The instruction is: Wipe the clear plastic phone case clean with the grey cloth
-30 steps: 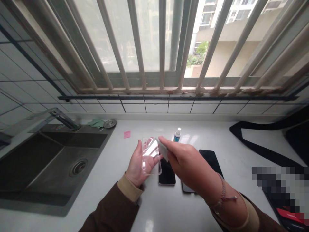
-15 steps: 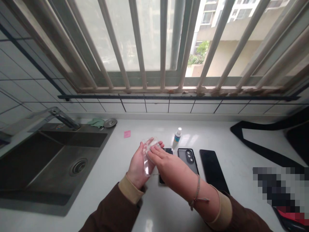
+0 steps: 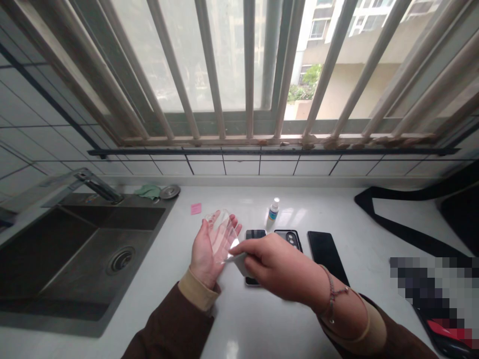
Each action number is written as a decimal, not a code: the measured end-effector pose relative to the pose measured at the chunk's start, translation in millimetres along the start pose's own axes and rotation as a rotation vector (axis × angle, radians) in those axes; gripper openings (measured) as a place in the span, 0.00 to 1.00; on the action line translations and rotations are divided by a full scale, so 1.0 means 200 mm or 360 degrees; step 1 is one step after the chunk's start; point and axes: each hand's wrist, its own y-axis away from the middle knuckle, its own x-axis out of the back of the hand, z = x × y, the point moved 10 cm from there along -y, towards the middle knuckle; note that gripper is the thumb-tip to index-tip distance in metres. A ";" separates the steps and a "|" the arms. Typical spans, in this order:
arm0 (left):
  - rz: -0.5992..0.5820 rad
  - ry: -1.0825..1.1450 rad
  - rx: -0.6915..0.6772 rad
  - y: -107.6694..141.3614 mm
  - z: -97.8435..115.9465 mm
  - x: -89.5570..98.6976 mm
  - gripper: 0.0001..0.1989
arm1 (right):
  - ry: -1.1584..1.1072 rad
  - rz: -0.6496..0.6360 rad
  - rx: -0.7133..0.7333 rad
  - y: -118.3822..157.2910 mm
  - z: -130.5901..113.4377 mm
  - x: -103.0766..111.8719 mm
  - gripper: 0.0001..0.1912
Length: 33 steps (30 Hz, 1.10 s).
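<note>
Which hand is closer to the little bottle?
The left hand, below-left of the bottle, holding the clear case. The right hand is nearer the camera.

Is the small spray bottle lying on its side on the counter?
No, the small spray bottle stands upright on the white counter, behind the phones.
</note>
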 end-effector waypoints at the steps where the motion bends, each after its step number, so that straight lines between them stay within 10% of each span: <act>1: -0.0054 -0.0008 0.0010 0.00 0.00 -0.01 0.20 | -0.0025 0.0170 -0.0049 -0.01 0.03 0.05 0.21; 5: -0.0402 0.0004 0.0181 0.04 -0.07 -0.12 0.19 | 0.0198 0.0629 -0.0014 -0.02 0.10 0.11 0.24; 11: -0.0146 -0.0025 0.0012 0.03 0.00 -0.06 0.19 | 0.0365 0.0067 0.0279 -0.07 0.04 -0.18 0.22; 18: 0.0198 0.0088 -0.0273 0.00 0.12 0.08 0.19 | 0.0159 -0.0029 0.0060 -0.03 0.01 -0.13 0.15; 23: 0.0026 -0.0014 -0.0557 0.06 0.18 0.01 0.20 | -0.0065 0.0498 -0.0349 -0.03 0.21 0.02 0.22; 27: -0.0287 -0.0144 -0.0911 0.16 0.24 -0.13 0.17 | -0.0300 0.0395 -0.0402 -0.08 0.28 -0.11 0.22; 33: -0.0212 -0.0518 -0.1197 0.24 0.23 -0.11 0.20 | -0.0727 0.0092 -0.0469 -0.09 0.28 -0.32 0.22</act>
